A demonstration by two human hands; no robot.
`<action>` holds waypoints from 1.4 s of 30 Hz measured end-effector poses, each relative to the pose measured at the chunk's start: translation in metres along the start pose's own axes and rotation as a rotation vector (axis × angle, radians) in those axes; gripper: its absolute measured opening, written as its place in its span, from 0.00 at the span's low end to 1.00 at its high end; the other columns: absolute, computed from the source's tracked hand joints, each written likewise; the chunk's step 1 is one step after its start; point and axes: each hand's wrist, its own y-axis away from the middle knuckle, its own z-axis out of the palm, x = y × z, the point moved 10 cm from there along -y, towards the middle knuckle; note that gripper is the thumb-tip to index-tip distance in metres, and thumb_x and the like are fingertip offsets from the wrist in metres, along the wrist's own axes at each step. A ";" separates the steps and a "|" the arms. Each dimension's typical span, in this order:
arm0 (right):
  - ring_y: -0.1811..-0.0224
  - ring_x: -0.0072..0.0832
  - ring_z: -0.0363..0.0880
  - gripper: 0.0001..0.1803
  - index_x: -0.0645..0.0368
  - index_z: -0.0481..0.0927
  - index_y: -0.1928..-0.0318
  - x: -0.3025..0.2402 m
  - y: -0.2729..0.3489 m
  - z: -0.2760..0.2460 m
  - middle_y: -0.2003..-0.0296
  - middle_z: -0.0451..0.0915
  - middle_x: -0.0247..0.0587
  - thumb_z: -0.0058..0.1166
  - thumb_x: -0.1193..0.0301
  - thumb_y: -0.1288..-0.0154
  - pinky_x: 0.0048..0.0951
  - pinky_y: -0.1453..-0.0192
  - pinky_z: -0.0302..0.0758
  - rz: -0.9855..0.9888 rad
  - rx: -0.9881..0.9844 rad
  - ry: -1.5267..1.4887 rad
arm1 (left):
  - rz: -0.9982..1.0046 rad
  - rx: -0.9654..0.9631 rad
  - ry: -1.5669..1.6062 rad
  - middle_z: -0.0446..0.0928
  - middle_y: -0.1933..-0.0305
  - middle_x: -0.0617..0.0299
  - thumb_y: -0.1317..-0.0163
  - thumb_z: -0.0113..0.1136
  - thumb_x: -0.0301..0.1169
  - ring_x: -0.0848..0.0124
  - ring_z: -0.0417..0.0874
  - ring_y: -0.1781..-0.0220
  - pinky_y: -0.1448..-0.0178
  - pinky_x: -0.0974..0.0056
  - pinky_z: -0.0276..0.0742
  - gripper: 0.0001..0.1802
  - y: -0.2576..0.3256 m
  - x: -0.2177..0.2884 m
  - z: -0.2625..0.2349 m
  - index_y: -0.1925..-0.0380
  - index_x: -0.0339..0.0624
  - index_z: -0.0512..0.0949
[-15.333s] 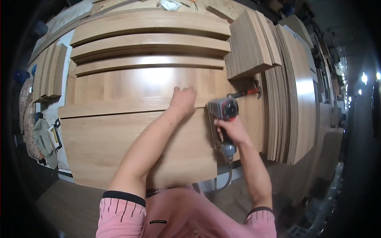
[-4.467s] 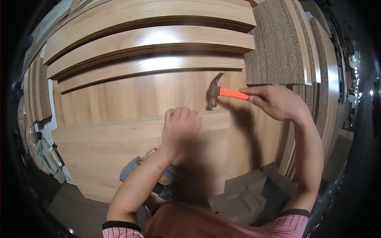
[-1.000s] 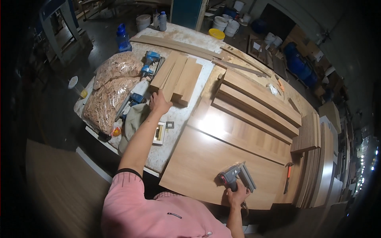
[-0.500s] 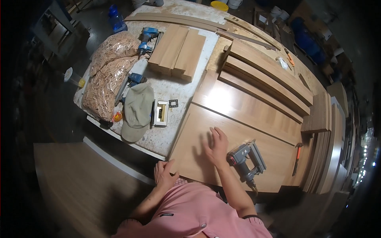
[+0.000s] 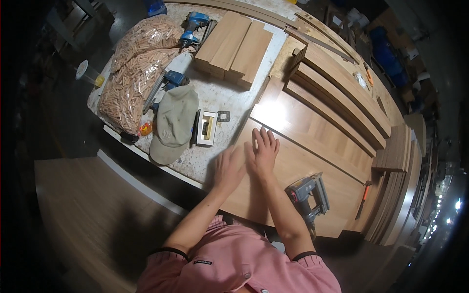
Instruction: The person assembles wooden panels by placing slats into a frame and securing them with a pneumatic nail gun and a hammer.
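The person's right hand (image 5: 264, 152) lies flat on the big wooden board (image 5: 312, 161), fingers spread wide, holding nothing. The left hand (image 5: 228, 168) is just beside it at the board's near edge, blurry, fingers open and empty too. On the board, near the right arm, lies a grey nail gun (image 5: 308, 193). Farther along the board lies a hammer (image 5: 363, 198) with an orange handle. Off the board's left side sit a tan cap (image 5: 173, 122) and a bag of wooden pegs (image 5: 134, 78).

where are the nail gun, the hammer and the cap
nail gun (image 5: 307, 194), head view, on its grey body
hammer (image 5: 364, 196), head view, on its orange handle
cap (image 5: 173, 122), head view, on the crown of the khaki cap
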 end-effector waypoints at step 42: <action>0.40 0.41 0.76 0.24 0.61 0.79 0.39 0.099 0.153 -0.155 0.44 0.76 0.48 0.64 0.77 0.37 0.37 0.33 0.72 0.326 0.249 -0.225 | -0.319 -0.067 -0.044 0.73 0.41 0.54 0.47 0.73 0.45 0.53 0.74 0.36 0.32 0.45 0.68 0.35 -0.090 -0.009 0.042 0.41 0.46 0.74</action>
